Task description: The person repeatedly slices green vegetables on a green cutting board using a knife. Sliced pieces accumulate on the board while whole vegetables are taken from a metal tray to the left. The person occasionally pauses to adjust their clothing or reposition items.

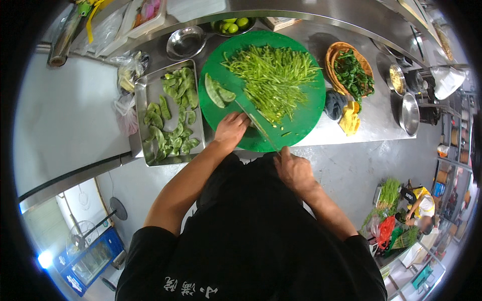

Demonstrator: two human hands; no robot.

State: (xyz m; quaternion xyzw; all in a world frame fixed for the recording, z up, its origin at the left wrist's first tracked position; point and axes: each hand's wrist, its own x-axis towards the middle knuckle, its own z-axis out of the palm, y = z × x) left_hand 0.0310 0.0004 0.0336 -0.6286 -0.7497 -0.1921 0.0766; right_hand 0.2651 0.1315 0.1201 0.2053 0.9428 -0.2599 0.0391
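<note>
My right hand (pixel 295 169) grips a kitchen knife (pixel 260 126) by its handle, the blade slanting up and left across a round green cutting board (pixel 316 109). My left hand (pixel 233 128) rests on the board's near left side, fingers curled beside the blade; what lies under them is hidden. A large heap of thinly sliced green bean pods (pixel 275 79) covers the middle and far right of the board. Beyond my left fingers lie a few whole flat pods (pixel 216 92). Left of the board, a steel tray (pixel 171 116) holds more loose flat pods (pixel 180 84).
A wicker basket (pixel 331 60) of dark leafy greens stands at right, near a dark cloth (pixel 334 105) and a yellow cloth (pixel 350 118). Steel bowls (pixel 186 43) and limes (pixel 233 28) sit behind, under a steel shelf (pixel 301 13). Another person (pixel 421 205) sits among vegetables at lower right.
</note>
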